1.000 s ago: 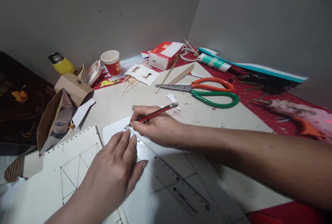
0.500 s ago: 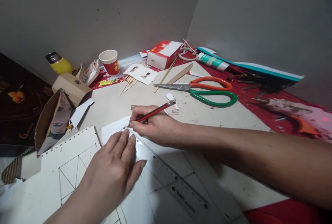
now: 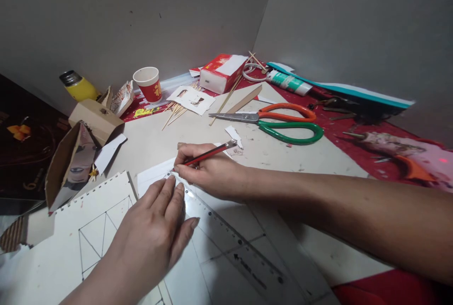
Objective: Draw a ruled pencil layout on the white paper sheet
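Note:
My right hand (image 3: pixel 207 169) is closed around a red and black pencil (image 3: pixel 208 152), which leans to the right. Its point is by the upper end of a clear plastic ruler (image 3: pixel 226 229), beside my left fingertips. Lying flat, my left hand (image 3: pixel 154 222) presses that end of the ruler onto a white sheet (image 3: pixel 198 258) with ruled lines. Part of the sheet is hidden under both hands. Left of it, partly under my left forearm, is a spiral-punched page (image 3: pixel 67 243) with a drawn frame of straight lines and diagonals.
Scissors (image 3: pixel 283 123) with orange and green handles lie beyond my right hand. Farther back are a paper cup (image 3: pixel 147 86), thin wooden sticks (image 3: pixel 174 115) and a red-and-white tissue pack (image 3: pixel 222 73). A pink glue gun (image 3: pixel 403 149) is at right; cut cardboard (image 3: pixel 95 119) is at left.
The pencil's upper end has dipped slightly in my right hand. My left hand and the ruler keep their place; the whole view has shifted a little.

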### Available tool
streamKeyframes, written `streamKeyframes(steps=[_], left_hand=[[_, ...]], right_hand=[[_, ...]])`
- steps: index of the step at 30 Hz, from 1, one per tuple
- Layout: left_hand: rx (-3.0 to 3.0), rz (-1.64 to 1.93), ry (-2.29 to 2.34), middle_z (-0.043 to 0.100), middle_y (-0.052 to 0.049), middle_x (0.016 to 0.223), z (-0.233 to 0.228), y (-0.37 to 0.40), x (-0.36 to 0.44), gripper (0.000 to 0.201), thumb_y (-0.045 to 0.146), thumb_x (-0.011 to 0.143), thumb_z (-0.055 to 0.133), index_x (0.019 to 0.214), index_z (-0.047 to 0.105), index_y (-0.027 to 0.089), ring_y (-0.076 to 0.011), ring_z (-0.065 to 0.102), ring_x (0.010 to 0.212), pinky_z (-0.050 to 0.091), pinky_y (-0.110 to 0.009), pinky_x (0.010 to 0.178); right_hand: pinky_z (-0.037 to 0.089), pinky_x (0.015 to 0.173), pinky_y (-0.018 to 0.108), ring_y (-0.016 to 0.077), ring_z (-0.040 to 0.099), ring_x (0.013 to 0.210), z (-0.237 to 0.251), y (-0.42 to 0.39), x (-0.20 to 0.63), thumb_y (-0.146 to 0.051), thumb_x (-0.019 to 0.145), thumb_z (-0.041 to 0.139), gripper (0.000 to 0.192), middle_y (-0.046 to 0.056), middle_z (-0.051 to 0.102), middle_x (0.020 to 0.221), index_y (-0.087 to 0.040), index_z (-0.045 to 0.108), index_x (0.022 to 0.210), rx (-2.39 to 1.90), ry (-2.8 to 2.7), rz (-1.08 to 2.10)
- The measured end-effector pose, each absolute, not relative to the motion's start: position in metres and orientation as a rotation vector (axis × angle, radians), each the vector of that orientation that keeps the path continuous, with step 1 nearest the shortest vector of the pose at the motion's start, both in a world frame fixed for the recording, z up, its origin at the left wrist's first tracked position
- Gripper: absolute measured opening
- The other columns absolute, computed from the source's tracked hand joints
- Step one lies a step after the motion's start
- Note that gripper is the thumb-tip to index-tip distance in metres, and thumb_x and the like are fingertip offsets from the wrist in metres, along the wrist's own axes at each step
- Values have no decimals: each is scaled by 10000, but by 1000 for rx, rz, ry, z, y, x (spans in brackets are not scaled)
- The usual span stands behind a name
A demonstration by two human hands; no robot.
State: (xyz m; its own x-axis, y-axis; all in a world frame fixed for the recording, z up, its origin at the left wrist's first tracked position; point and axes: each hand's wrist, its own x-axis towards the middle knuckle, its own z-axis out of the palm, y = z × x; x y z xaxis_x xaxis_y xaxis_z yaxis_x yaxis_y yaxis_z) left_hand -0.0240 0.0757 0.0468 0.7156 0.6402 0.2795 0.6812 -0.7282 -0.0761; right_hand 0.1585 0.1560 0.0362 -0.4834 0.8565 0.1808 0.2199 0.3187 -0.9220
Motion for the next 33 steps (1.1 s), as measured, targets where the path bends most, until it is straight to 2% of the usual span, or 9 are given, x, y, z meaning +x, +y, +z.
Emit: streamKeyframes(steps=[33], left_hand=[[-2754,-301,-1057,696,-308,1209,50,76,-21,368,269,986,543,1131,705,-28,-426,667,1088,632,-569,847]], right_hand=[[360,650,243,110,471,682,51,153,164,-16,788,573,228,-48,515,709,-193,495,666,-1047,-2047,1138]])
